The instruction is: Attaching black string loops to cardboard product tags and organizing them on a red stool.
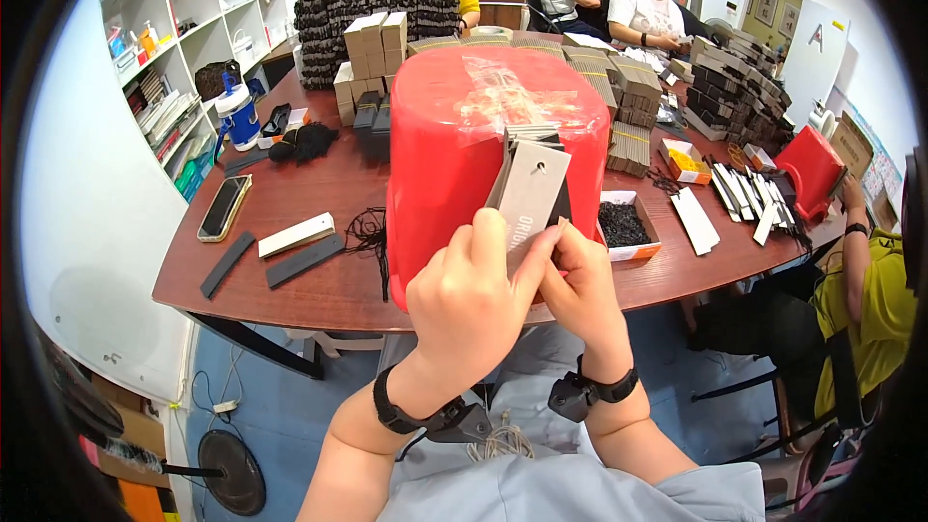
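Note:
A small stack of long hang tags (534, 188), grey on the front with a hole near the top, is held upright by my left hand (466, 295), its fingers closed around the lower part. Darker tags show behind the front one. My right hand (587, 282) is pinched at the stack's lower right edge; what lies between its fingertips is too small to make out. Both hands are in front of a large red plastic tub (435, 150), which looks upturned and has clear tape (503, 87) across its top. The tub hides part of the table behind.
On the wooden table (358, 169), a phone (224, 207), loose tags (296, 235) and black cords (368, 232) lie to the left. Right of the tub are a box of small black pieces (623, 224), bundled tags (633, 147) and a second red tub (807, 172). Co-workers sit around.

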A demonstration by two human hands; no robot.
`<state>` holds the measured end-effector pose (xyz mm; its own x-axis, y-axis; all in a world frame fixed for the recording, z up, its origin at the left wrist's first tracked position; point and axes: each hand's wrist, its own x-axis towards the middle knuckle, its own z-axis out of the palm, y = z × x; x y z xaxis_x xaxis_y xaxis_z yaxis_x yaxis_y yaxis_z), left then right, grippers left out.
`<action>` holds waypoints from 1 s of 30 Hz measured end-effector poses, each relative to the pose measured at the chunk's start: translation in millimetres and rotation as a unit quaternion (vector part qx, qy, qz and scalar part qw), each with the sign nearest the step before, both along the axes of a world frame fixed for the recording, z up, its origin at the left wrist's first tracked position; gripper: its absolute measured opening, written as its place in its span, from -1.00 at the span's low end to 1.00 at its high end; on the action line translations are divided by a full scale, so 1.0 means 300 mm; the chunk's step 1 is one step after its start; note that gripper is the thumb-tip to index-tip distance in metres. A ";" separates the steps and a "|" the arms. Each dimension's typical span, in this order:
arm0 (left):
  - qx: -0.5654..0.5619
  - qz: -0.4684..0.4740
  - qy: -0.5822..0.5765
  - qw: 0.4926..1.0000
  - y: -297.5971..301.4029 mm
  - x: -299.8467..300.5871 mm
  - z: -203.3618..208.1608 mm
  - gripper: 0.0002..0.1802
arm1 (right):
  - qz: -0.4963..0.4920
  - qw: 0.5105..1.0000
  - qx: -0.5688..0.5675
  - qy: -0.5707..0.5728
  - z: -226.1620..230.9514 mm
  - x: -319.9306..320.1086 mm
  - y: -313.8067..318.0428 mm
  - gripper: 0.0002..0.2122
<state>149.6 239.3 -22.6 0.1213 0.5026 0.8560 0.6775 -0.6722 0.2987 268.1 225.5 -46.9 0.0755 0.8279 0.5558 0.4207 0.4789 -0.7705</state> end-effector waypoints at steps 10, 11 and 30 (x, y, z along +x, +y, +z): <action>-0.028 0.054 0.079 0.995 0.032 -0.021 -0.091 -0.47 | -0.130 0.976 0.167 -0.059 0.034 0.022 -0.095 -0.88; -0.060 0.045 0.080 0.994 0.023 -0.036 -0.102 -0.46 | -0.077 0.977 0.179 -0.086 0.038 0.012 -0.093 -0.86; -0.149 0.009 -0.062 0.987 0.070 -0.356 -0.289 -0.82 | 0.157 0.978 -0.055 0.126 -0.016 0.008 -0.048 -0.77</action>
